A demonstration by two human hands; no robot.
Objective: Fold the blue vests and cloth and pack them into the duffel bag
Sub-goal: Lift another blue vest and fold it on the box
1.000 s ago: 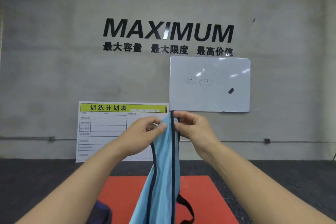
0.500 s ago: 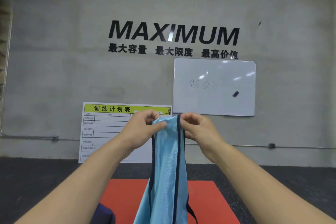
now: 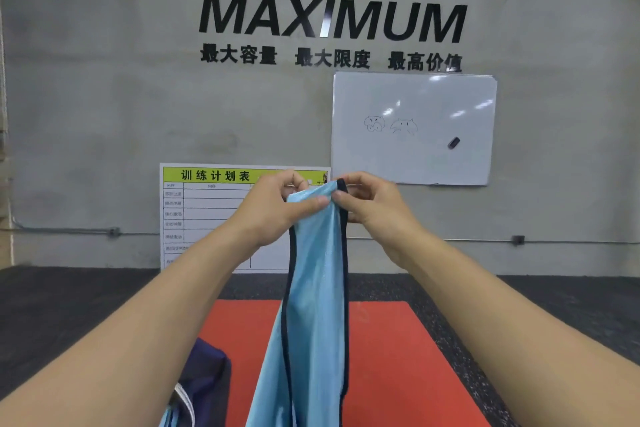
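Observation:
A light blue vest with dark navy trim hangs in the air at the centre of the view, reaching down past the bottom edge. My left hand pinches its top edge on the left side. Close beside it, my right hand pinches the top at the navy trim. The two hands nearly touch. Under my left forearm at the lower left lies the dark navy duffel bag, mostly hidden, with a bit of light blue fabric showing at its near side.
A red mat lies on the dark rubber floor below the vest. A grey wall with black lettering stands ahead. A whiteboard hangs on it, and a training chart board leans against it at floor level.
The vest's top has spread a little wider between my hands. The view has shifted slightly left and down, so the wall boards sit further right and higher.

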